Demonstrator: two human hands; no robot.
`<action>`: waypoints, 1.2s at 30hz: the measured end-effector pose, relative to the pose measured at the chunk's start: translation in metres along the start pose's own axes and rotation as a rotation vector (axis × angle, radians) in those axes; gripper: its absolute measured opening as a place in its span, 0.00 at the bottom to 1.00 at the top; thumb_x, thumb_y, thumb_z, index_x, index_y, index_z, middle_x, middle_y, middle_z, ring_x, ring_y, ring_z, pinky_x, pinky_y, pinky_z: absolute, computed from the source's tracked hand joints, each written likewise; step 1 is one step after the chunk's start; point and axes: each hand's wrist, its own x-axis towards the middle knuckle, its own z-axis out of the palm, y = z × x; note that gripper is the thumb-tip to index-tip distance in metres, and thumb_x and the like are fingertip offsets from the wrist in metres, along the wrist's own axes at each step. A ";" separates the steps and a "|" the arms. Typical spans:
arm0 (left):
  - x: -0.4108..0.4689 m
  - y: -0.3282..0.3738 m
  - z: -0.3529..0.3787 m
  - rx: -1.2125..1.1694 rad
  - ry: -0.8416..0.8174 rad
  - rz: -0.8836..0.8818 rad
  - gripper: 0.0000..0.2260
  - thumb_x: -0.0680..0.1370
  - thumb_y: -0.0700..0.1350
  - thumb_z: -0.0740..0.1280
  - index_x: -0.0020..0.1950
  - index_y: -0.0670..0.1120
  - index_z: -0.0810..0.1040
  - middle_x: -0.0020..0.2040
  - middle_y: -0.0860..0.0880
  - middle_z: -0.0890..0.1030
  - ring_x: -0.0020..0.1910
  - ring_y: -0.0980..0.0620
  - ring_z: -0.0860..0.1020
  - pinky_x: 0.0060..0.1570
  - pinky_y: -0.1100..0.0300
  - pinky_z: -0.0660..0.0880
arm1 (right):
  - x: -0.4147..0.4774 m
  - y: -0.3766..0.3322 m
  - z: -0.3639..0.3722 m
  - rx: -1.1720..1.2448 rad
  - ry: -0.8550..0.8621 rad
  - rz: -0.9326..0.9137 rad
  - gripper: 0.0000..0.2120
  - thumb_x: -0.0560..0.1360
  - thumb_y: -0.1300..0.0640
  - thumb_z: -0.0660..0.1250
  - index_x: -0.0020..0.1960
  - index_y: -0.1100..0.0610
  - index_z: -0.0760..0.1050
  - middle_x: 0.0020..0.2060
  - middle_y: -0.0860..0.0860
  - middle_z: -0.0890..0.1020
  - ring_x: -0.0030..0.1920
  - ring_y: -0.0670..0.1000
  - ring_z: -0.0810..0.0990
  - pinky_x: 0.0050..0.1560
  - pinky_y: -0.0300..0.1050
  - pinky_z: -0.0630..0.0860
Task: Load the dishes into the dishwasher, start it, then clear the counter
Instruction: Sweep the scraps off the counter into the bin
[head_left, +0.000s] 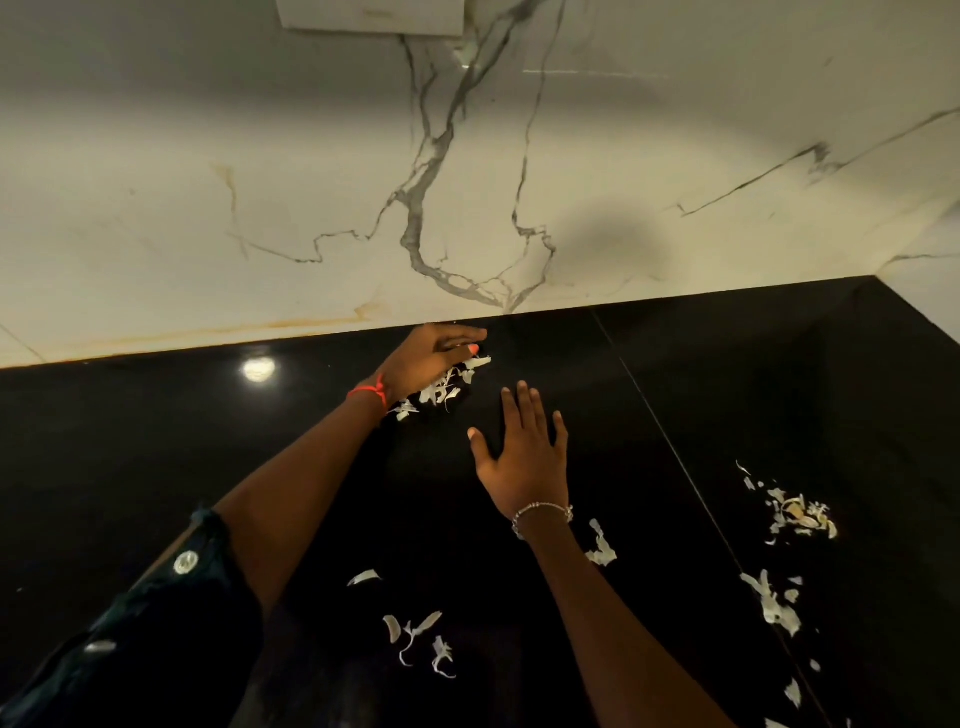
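Pale garlic peels lie scattered on the glossy black counter (156, 457). My left hand (426, 358) reaches to the back of the counter by the wall, its edge against a small heap of peels (441, 387), fingers fairly straight. My right hand (524, 447) hovers flat just right of that heap, fingers straight and spread, holding nothing. More peels lie near the front centre (415, 636), beside my right forearm (601, 548), and in a cluster at the right (800, 514).
A white marble backsplash (311, 208) with grey veins rises behind the counter and turns a corner at the far right. A seam (675, 457) runs diagonally across the counter. Further peels (774, 605) lie at the lower right. No dishwasher or dishes are in view.
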 end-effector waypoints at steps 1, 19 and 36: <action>0.001 0.003 0.001 -0.048 0.023 0.014 0.16 0.78 0.40 0.63 0.66 0.42 0.72 0.64 0.48 0.75 0.62 0.56 0.73 0.56 0.74 0.69 | 0.000 0.000 0.000 0.000 0.003 -0.001 0.32 0.77 0.39 0.50 0.75 0.53 0.47 0.76 0.50 0.47 0.75 0.49 0.42 0.73 0.51 0.38; -0.062 0.017 -0.034 -0.333 0.089 -0.033 0.12 0.78 0.36 0.59 0.59 0.43 0.76 0.55 0.54 0.81 0.60 0.56 0.76 0.62 0.64 0.71 | -0.002 -0.001 0.001 -0.002 0.023 -0.004 0.32 0.78 0.40 0.51 0.75 0.54 0.49 0.76 0.50 0.48 0.75 0.49 0.43 0.73 0.52 0.39; -0.097 0.034 0.021 -0.098 0.367 -0.003 0.19 0.78 0.39 0.62 0.68 0.46 0.69 0.66 0.56 0.70 0.62 0.64 0.70 0.57 0.77 0.67 | -0.004 0.000 -0.001 0.491 0.248 0.057 0.19 0.76 0.62 0.60 0.65 0.62 0.62 0.66 0.61 0.64 0.68 0.59 0.65 0.65 0.55 0.69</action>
